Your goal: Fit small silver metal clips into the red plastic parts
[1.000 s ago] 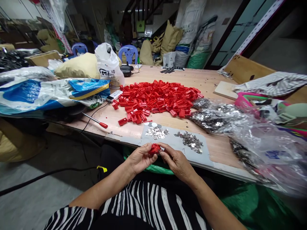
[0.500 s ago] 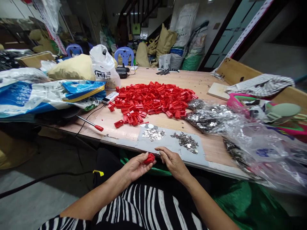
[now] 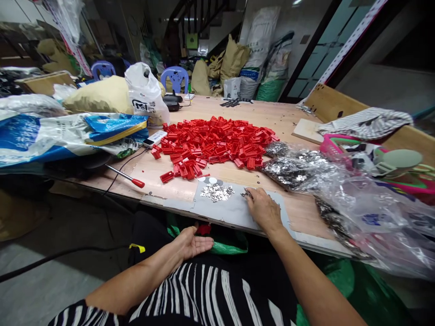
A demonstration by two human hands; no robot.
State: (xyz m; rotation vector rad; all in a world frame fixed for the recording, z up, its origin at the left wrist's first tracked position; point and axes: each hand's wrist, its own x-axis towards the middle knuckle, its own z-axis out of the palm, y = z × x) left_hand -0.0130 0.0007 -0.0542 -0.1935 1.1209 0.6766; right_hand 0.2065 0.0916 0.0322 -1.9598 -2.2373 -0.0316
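Observation:
My left hand (image 3: 193, 242) is palm up at the lap with its fingers stretched out and nothing on them. Just beyond it, a red plastic part (image 3: 204, 229) shows in the opening of a green bag (image 3: 231, 248) below the table edge. My right hand (image 3: 264, 210) rests over a pile of small dark metal pieces (image 3: 244, 194) on a grey mat (image 3: 234, 210). Its fingertips are pinched at the pile; what lies between them is too small to make out, and the hand hides most of the pile. Left of it lies a pile of shiny metal pieces (image 3: 217, 192).
A heap of red plastic parts (image 3: 217, 142) covers the middle of the table. Clear bags of metal pieces (image 3: 292, 170) lie to the right, near a pink basket (image 3: 328, 147). A red-tipped metal lever (image 3: 137, 183) juts out at left, beside blue-and-white sacks (image 3: 61, 136).
The left hand has let go of the red part, which now lies in the bag, and its fingers have straightened. My right hand has moved forward and right, onto the dark metal pile.

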